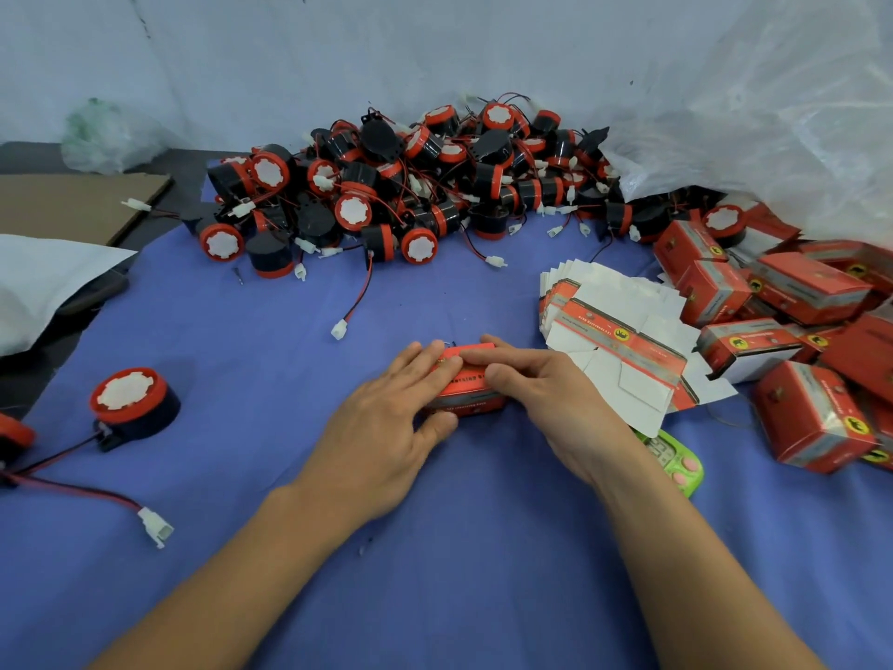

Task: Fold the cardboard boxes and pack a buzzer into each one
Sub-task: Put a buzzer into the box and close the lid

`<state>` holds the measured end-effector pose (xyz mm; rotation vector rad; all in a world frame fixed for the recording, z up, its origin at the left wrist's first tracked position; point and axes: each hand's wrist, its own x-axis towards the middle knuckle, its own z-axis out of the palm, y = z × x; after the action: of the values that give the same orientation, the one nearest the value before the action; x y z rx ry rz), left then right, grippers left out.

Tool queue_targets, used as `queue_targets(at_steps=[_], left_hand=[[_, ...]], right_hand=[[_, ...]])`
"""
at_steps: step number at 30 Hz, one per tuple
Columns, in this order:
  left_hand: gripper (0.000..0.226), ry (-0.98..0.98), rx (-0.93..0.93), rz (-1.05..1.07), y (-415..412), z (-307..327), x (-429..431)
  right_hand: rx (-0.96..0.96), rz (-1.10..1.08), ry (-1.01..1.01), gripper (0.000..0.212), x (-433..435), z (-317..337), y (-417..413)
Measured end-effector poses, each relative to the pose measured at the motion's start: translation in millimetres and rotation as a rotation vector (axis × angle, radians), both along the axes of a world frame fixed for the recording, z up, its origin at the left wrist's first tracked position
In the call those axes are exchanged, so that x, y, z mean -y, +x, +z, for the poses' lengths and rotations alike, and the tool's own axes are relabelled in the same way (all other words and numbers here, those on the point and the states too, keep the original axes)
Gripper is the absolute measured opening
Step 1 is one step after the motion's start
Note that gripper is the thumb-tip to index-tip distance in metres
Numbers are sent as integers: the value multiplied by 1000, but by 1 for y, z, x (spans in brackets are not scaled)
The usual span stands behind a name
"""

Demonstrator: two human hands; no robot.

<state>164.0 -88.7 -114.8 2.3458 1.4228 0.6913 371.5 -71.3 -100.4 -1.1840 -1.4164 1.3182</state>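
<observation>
1. Red box: small folded carton lying on its side on the blue cloth, held between both hands. Used as landmark below.
2. Left hand: on the box's left end. Fingers pressed together, laid over the top face; thumb against the near side, so the box is pinched between thumb and fingers.
3. Right hand: on the box's right end. Fingers close together, bent over the top toward the far edge, thumb lying on the top face. Index tips of both hands nearly meet on top.
4. Whether the box's end flaps are closed: cannot tell, the hands cover them.
5. Buzzer pile: big heap of black-and-red buzzers with red/black wires and white plugs, well beyond the box.
6. Flat box blanks: fanned stack just right of the box, white insides up.
7. Packed boxes: loose heap of red cartons further right of the box, past the blanks.
8. Single buzzer: well left of the box, white face up, wire trailing to a white connector.
9. Green device: near-right of the box, partly under the right wrist.
10. Clear plastic bag: far right beyond the box, over the packed heap.
</observation>
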Motion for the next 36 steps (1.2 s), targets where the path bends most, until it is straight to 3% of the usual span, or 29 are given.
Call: queue_targets(at_steps=[2, 5, 7, 9, 11, 14, 20, 23, 27, 31, 33, 34, 36], left_hand=[[44, -47, 187, 77, 3, 2, -3], [26, -77, 311, 223, 10, 7, -12], [29, -158, 422, 308, 13, 12, -17], [50, -259, 479, 335, 13, 16, -21], [63, -373, 486, 323, 12, 18, -22], [30, -399, 439, 292, 8, 20, -27], [60, -347, 683, 160, 7, 13, -18], [70, -362, 657, 172, 12, 11, -16], [36, -519, 819, 106, 12, 26, -22], [19, -570, 841, -6, 35, 41, -25], [20, -614, 867, -55, 54, 49, -28], [24, -632, 893, -60, 64, 53, -30], [22, -597, 831, -4, 85, 57, -38]], right_hand=[[19, -55, 8, 38, 1, 1, -3], [76, -157, 19, 40, 1, 0, -9], [133, -179, 16, 57, 0, 1, -10], [226, -152, 20, 73, 4, 1, -13], [400, -149, 45, 66, 9, -1, -20], [494, -203, 76, 54, 14, -4, -26], [288, -213, 90, 80, 23, -6, -23], [211, -270, 76, 64, 21, 2, -21], [-76, -240, -28, 41, 25, 16, -18], [88, -63, -139, 36, 33, 35, 11], [93, -87, -137, 29, 34, 44, 35], [-5, -168, -129, 27, 32, 50, 47], [-389, -356, -129, 32, 27, 63, 67]])
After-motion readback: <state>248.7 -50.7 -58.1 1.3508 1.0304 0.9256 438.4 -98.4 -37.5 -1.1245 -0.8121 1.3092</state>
